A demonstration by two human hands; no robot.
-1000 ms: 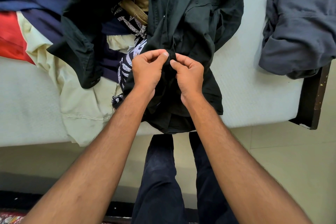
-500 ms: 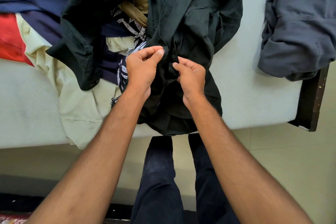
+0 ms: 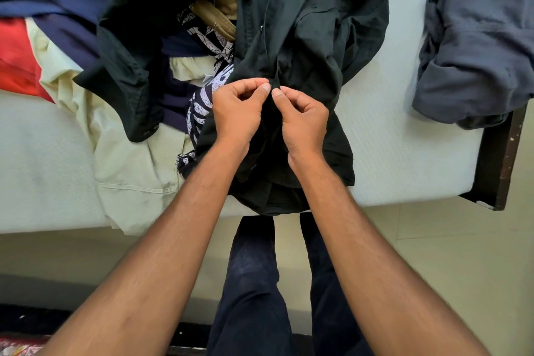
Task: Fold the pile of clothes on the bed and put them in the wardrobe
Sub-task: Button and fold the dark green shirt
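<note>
A dark green button shirt [image 3: 303, 23] lies spread over the pile of clothes [image 3: 86, 72] on the bed [image 3: 390, 153], its lower end hanging over the bed's near edge. My left hand [image 3: 238, 113] and my right hand [image 3: 303, 118] meet at the shirt's front placket, each pinching the dark fabric between thumb and fingers. The fingertips almost touch each other. One sleeve of the shirt trails to the left with its buttoned cuff [image 3: 144, 127] on a cream garment [image 3: 130, 170].
A grey garment [image 3: 476, 46] lies bunched at the bed's right end by the dark wooden frame [image 3: 500, 153]. Red, navy, olive and black-and-white patterned clothes are heaped at left. My legs in dark trousers [image 3: 254, 283] stand on the pale floor against the bed.
My hands drew slightly apart on the placket half a second ago and have come back together, thumbs nearly touching. The shirt has stayed in place.
</note>
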